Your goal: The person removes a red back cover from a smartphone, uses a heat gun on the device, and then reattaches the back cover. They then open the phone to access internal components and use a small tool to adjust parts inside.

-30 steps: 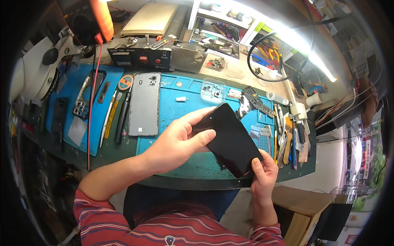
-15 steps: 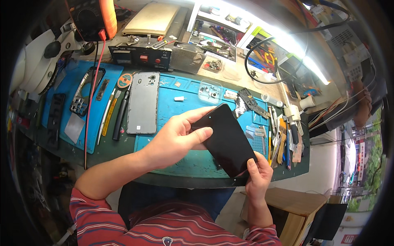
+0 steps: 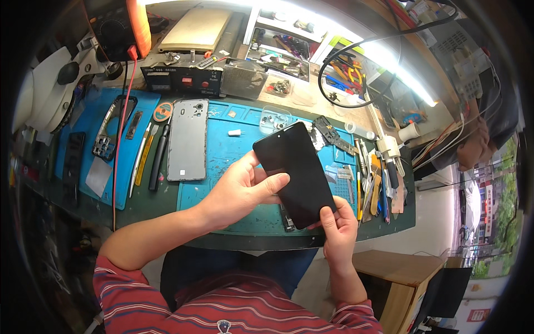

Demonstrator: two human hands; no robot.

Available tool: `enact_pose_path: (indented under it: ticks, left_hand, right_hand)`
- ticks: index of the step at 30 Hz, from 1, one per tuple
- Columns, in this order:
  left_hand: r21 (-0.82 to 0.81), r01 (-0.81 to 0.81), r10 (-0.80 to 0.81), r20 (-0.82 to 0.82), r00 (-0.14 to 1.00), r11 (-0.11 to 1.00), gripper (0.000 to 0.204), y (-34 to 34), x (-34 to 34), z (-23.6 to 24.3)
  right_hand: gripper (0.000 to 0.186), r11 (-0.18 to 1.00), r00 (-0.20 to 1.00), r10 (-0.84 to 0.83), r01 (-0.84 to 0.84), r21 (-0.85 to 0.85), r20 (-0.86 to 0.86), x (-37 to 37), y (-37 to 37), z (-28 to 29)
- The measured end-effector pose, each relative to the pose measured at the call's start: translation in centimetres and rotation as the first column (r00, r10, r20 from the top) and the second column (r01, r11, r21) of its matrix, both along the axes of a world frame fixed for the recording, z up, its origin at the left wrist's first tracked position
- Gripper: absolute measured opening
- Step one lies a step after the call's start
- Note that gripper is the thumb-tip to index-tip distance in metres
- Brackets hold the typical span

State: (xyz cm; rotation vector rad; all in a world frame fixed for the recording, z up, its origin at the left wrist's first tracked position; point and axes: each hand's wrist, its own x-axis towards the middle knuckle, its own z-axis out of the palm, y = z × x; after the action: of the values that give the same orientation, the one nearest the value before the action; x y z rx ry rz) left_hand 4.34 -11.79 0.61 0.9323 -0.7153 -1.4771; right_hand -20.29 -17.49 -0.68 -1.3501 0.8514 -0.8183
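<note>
A smartphone with a dark, glossy screen is held tilted above the blue work mat, screen facing me. My left hand is closed on its left edge, thumb lying over the glass and fingers behind. At the lower right corner, my right hand pinches the phone between thumb and fingers. Below the phone, a narrow dark part on the mat is mostly hidden. A grey phone back cover with camera holes lies to the left of my hands.
On the left, a second blue mat bears a phone frame. Between the mats lie a black pen-shaped tool and a solder spool. A parts box stands behind the phone. Tweezers and brushes line the right.
The phone has turned more upright, its top end raised and its lower end shifted left along with my right hand. More of the dark part under it shows. The view has shifted slightly.
</note>
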Motion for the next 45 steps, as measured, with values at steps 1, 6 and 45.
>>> enact_pose_path:
  ticks: [1, 6, 45]
  left_hand:
    - [-0.013, -0.002, 0.002, -0.002, 1.0, 1.0, 0.051, 0.0, 0.0, 0.0]
    - [-0.095, -0.001, 0.011, 0.101, 0.995, 0.996, 0.045, 0.1, 0.1, -0.2]
    - [-0.354, -0.104, 0.216, 0.292, 0.932, 0.929, 0.035, 0.9, 0.7, 1.3]
  right_hand:
    - [0.03, 0.999, 0.999, 0.019, -0.02, -0.031, -0.035, -0.1, 0.1, 0.0]
    - [0.026, 0.991, 0.991, 0.071, -0.083, -0.103, -0.115, 0.0, -0.2, 0.7]
    - [0.018, 0.803, 0.935, 0.005, -0.215, -0.556, -0.354, 1.1, -0.9, 3.2]
